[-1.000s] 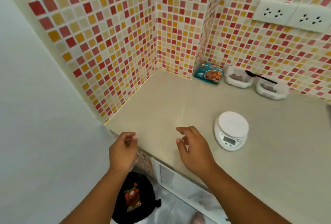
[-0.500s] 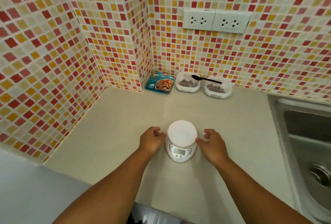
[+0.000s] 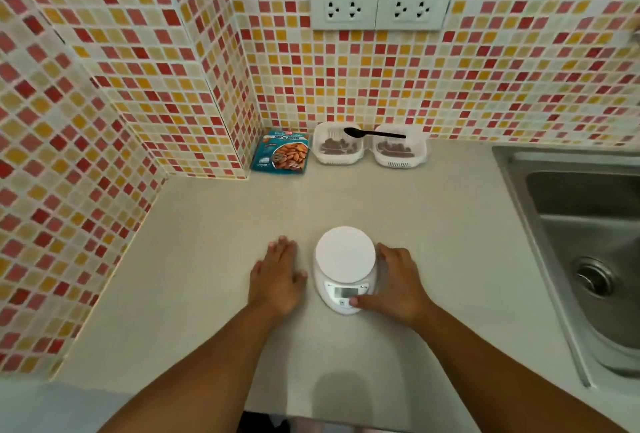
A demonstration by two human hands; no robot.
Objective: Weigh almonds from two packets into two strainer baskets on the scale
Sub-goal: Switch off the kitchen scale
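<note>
A small white digital scale (image 3: pixel 344 256) with a round platform stands on the beige counter. My left hand (image 3: pixel 278 275) lies flat and open on the counter just left of it. My right hand (image 3: pixel 398 282) rests against the scale's right side, its thumb on the front panel below the display. At the back, two white strainer baskets (image 3: pixel 338 143) (image 3: pixel 398 150) hold some almonds, and a black spoon (image 3: pixel 374 134) lies across their rims. A teal almond packet (image 3: pixel 282 155) leans in the corner left of them. Only one packet shows.
Tiled walls close the counter (image 3: pixel 221 259) at the left and back, with two wall sockets (image 3: pixel 379 7) above the baskets. A steel sink (image 3: pixel 585 252) is sunk into the counter at the right.
The view has swung from the left corner to the scale. Both hands came to its sides; now the left has flattened on the counter and the right thumb has moved onto the front panel.
</note>
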